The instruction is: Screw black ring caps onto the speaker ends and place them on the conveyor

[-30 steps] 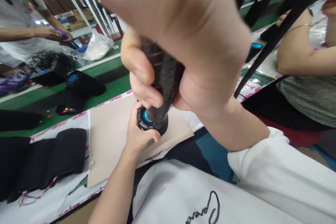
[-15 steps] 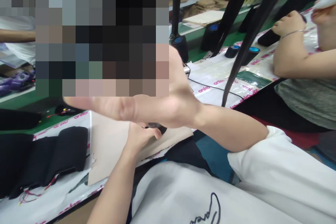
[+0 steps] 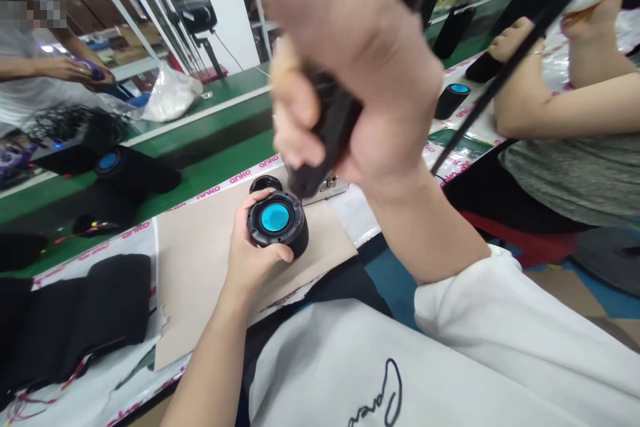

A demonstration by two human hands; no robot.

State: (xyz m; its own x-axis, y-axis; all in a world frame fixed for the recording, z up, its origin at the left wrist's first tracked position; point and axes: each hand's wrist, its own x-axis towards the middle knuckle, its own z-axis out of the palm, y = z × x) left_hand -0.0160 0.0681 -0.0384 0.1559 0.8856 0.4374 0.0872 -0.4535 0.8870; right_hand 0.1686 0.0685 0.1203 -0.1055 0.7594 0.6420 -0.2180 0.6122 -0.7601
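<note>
My left hand (image 3: pixel 250 240) is wrapped round a black cylindrical speaker (image 3: pixel 299 237), its blue-centred round face tilted up. The speaker rests on or just above a flat cardboard sheet (image 3: pixel 195 267). Just behind it lies a round black ring-like part (image 3: pixel 265 183). My right hand (image 3: pixel 365 73), large and blurred close to the camera, is closed round the black grip of a pistol-grip power tool (image 3: pixel 330 117). The tool's body runs up out of view, so its tip is hidden. The grip's lower end appears close to the speaker in the picture.
Black fabric-like pieces (image 3: pixel 110 307) with thin red wires lie at the left. Another blue-ended speaker (image 3: pixel 145 170) lies on the green bench (image 3: pixel 225 140). A co-worker's arm (image 3: pixel 565 100) is at the right, near another speaker (image 3: pixel 450 103). A second person's hand (image 3: pixel 70 69) shows at far left.
My right hand has gone from stretched out across the view to closed round the power tool. The speaker's blue face, hidden before, now shows in my left hand.
</note>
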